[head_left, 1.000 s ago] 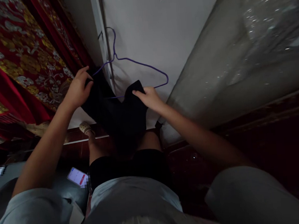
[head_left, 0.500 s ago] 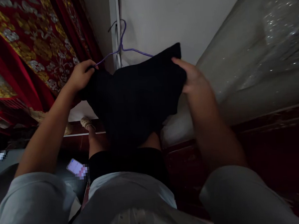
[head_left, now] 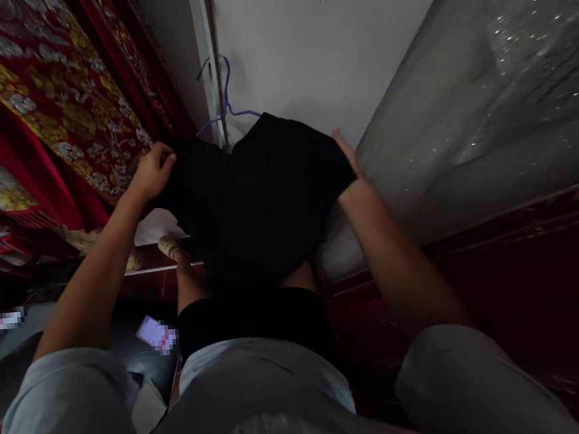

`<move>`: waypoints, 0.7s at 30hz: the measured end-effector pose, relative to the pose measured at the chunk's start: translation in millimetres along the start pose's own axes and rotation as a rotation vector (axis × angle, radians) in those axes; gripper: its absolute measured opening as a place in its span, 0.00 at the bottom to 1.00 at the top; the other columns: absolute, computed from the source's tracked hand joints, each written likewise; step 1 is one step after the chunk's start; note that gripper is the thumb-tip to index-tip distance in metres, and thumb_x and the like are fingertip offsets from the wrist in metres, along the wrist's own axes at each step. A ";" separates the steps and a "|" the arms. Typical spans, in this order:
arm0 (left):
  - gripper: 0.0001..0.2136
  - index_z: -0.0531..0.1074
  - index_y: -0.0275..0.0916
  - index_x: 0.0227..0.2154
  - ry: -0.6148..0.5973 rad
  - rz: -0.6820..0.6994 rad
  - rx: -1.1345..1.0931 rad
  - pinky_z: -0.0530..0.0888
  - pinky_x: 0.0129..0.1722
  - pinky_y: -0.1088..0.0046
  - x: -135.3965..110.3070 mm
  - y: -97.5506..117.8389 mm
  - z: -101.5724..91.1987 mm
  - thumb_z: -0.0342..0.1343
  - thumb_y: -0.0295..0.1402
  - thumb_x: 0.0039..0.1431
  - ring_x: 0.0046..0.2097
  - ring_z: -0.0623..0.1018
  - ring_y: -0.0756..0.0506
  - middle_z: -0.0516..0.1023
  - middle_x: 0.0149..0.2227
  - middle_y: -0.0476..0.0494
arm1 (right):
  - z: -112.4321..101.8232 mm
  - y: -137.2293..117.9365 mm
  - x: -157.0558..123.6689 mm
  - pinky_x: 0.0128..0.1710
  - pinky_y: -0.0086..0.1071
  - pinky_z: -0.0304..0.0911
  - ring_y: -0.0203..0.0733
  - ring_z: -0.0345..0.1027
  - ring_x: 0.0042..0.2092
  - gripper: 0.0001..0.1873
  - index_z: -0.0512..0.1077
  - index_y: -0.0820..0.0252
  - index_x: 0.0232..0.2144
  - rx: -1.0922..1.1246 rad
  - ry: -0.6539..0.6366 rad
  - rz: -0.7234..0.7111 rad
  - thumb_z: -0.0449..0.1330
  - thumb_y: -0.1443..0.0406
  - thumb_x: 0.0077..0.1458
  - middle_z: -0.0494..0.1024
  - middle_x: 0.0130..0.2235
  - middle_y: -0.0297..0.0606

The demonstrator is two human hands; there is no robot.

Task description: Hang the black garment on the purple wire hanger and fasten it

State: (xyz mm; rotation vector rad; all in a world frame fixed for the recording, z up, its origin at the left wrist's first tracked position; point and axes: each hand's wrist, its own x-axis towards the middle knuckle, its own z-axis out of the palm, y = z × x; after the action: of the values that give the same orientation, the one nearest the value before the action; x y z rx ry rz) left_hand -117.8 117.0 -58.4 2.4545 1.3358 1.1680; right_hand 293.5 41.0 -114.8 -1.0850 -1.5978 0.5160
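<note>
A black short-sleeved shirt (head_left: 262,192) hangs spread out in front of me on a purple hanger (head_left: 227,101). The hanger's hook goes over a narrow pale rail or edge (head_left: 211,62). My left hand (head_left: 155,171) is closed at the shirt's left shoulder, its fingers bent around the dark cloth. At the other side, my right hand (head_left: 347,155) is partly covered by the shirt's right sleeve. Its visible fingers are stretched out and point upward along the outer edge of the cloth.
Red curtain-like cloth (head_left: 95,105) with gold and silver flowers hangs at left. Clear plastic sheeting (head_left: 462,116) covers something large at right. A lit phone (head_left: 156,334) lies on a dark surface at lower left. A beige clog (head_left: 170,246) is on my foot.
The shirt's right shoulder has come down over the hanger's right arm. My right hand has loosened from the raised corner and shifted slightly left. My left hand remains at the left shoulder.
</note>
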 end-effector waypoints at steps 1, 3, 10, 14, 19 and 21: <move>0.17 0.74 0.36 0.41 -0.006 -0.004 0.002 0.73 0.55 0.60 -4.3 -3.9 -0.7 0.56 0.47 0.69 0.46 0.79 0.41 0.79 0.34 0.44 | 0.5 -3.0 -0.8 0.58 0.52 0.70 0.53 0.72 0.60 0.33 0.78 0.51 0.42 0.069 0.004 0.031 0.47 0.36 0.65 0.81 0.50 0.38; 0.18 0.74 0.37 0.36 0.010 -0.008 0.000 0.72 0.57 0.59 -7.9 -6.0 3.0 0.53 0.49 0.69 0.48 0.80 0.39 0.80 0.35 0.42 | 2.0 -12.7 -2.1 0.57 0.52 0.71 0.55 0.73 0.59 0.30 0.79 0.53 0.38 0.261 0.037 0.117 0.56 0.36 0.59 0.83 0.46 0.40; 0.25 0.71 0.40 0.55 0.165 0.111 -0.119 0.61 0.69 0.54 7.7 65.9 12.2 0.56 0.54 0.66 0.70 0.64 0.37 0.72 0.63 0.37 | 10.8 -58.1 -1.4 0.59 0.49 0.72 0.55 0.67 0.65 0.20 0.76 0.51 0.44 0.475 0.339 0.091 0.63 0.45 0.60 0.80 0.52 0.40; 0.20 0.68 0.39 0.55 -0.035 -0.134 -0.586 0.69 0.65 0.53 9.7 121.7 -10.2 0.47 0.49 0.73 0.65 0.73 0.39 0.75 0.61 0.37 | 26.0 -92.0 -33.0 0.63 0.49 0.68 0.55 0.64 0.66 0.24 0.74 0.48 0.53 0.327 0.327 -0.011 0.52 0.43 0.67 0.76 0.58 0.37; 0.18 0.72 0.40 0.41 -0.208 -0.406 -0.915 0.80 0.52 0.64 -7.0 148.6 -29.0 0.39 0.41 0.74 0.52 0.81 0.44 0.80 0.54 0.38 | 52.3 -135.5 -79.5 0.66 0.55 0.63 0.61 0.63 0.67 0.40 0.66 0.51 0.66 0.078 -0.576 -0.335 0.63 0.41 0.58 0.71 0.64 0.43; 0.16 0.75 0.39 0.39 -0.268 -0.455 -0.788 0.81 0.39 0.66 -22.9 150.1 -32.8 0.43 0.40 0.72 0.39 0.82 0.46 0.81 0.45 0.38 | 56.4 -138.3 -78.4 0.68 0.54 0.60 0.59 0.59 0.70 0.43 0.63 0.50 0.68 0.110 -0.728 -0.401 0.63 0.40 0.57 0.66 0.68 0.43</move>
State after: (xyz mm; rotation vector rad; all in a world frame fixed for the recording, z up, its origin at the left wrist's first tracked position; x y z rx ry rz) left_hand -46.6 0.7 15.9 1.5771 1.0058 0.9505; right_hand 188.7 -81.8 -65.8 -0.4744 -2.3161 0.7619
